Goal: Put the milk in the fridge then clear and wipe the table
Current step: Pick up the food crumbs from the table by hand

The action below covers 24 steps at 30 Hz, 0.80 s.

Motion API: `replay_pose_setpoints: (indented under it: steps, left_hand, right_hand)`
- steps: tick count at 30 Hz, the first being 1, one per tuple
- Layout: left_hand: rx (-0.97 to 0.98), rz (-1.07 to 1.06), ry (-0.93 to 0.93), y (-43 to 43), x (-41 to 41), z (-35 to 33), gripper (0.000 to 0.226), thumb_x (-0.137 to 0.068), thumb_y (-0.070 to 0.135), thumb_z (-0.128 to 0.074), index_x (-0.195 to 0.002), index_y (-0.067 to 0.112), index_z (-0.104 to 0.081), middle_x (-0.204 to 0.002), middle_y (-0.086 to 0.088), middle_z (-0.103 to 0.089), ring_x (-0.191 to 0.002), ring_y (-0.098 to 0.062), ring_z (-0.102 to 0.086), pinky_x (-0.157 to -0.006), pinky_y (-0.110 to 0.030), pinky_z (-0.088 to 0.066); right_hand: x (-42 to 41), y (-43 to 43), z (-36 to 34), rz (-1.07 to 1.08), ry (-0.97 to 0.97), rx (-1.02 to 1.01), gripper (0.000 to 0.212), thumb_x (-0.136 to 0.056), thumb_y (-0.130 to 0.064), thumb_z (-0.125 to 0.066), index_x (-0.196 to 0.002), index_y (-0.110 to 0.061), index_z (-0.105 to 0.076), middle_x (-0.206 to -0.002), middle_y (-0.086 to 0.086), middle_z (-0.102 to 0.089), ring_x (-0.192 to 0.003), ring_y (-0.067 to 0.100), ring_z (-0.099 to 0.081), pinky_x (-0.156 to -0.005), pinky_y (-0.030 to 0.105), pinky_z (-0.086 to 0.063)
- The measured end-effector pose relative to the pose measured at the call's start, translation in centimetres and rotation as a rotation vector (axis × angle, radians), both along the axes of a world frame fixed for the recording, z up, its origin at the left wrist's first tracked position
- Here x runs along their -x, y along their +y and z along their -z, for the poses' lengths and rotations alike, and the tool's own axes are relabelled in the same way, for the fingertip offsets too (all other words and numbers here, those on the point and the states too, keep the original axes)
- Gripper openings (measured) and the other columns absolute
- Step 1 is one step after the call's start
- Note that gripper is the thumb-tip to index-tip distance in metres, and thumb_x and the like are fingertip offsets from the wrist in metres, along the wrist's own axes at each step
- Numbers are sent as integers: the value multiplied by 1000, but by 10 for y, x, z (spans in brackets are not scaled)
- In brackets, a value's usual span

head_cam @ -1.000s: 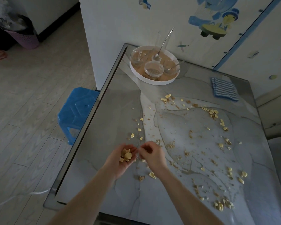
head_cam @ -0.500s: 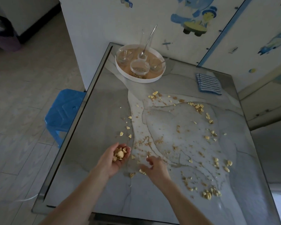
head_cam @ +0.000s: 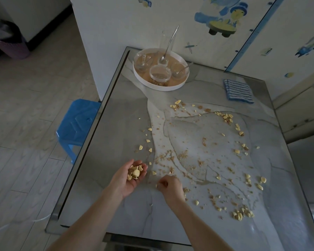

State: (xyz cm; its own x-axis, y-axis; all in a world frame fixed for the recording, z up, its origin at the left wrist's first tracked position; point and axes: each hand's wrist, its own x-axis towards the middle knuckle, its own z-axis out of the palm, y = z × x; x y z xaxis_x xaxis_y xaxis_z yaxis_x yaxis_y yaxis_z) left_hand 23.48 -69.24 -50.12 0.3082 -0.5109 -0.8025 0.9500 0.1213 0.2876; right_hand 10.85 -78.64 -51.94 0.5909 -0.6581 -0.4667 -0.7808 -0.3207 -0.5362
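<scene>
My left hand (head_cam: 127, 180) is cupped palm up over the marble-patterned table (head_cam: 116, 124), holding a small heap of pale yellow food scraps (head_cam: 134, 172). My right hand (head_cam: 170, 187) rests on the table just to its right, fingertips pinched on a small scrap (head_cam: 157, 186). Many more scraps and brown crumbs (head_cam: 225, 117) lie scattered across the table's middle and right. A blue-and-white striped cloth (head_cam: 238, 91) lies folded at the far right. No milk is in view.
A white round tray (head_cam: 140, 77) with glass bowls, a tall glass and spoons stands at the table's far edge against the wall. A blue plastic stool (head_cam: 76, 124) stands on the floor left of the table. A purple basket (head_cam: 13, 48) sits far left.
My right hand left the cupped left hand, moved down to the table and pinched another scrap. The left hand stays cupped with its heap. The camera view shifted slightly.
</scene>
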Motion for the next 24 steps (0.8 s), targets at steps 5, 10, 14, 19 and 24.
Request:
replay_pose_setpoints:
  steps: [5,10,14,19,24]
  left_hand:
    - [-11,-21,-8,-5,7,2,31,-95,17,-43,-74,0,-58,-56,-9,-67,-52,-16,-67,-54,-25,-57]
    - [77,-43,36,-9,9,-3,32,-96,16,-38,-74,-1,-54,-53,-11,-64,-48,-16,-66,-46,-22,-55]
    - [20,-96,46,-3,-7,-3,31,-95,17,-43,-75,-3,-56,-60,-16,-65,-46,-20,-65,-45,-25,-55]
    - [18,-116,7,9,-27,-5,32,-96,21,-43,-76,0,-56,-55,-13,-66,-47,-19,-65,-49,-24,-56]
    - [10,-97,2,13,-38,-2,33,-95,23,-43,-75,1,-58,-53,-10,-63,-45,-15,-62,-47,-22,-55]
  right_hand:
    - [-26,3,-36,86,-328,-114,8,-82,-19,-65,-86,-13,-69,-77,-2,-62,-68,4,-53,-64,16,-42]
    - [-44,19,-55,-99,-371,-139,26,-83,-25,-64,-107,-14,-67,-98,-1,-68,-89,7,-60,-76,10,-44]
    - [-33,-5,-40,166,-371,-51,15,-90,-16,-54,-90,-7,-66,-82,-1,-61,-77,11,-56,-63,13,-41]
    - [-30,-7,-1,36,67,-31,14,-88,-29,-53,-95,-18,-56,-101,5,-53,-86,20,-54,-69,25,-39]
    - [-60,12,-1,-127,125,1,31,-86,-25,-54,-116,-14,-54,-122,6,-48,-112,28,-49,-87,29,-41]
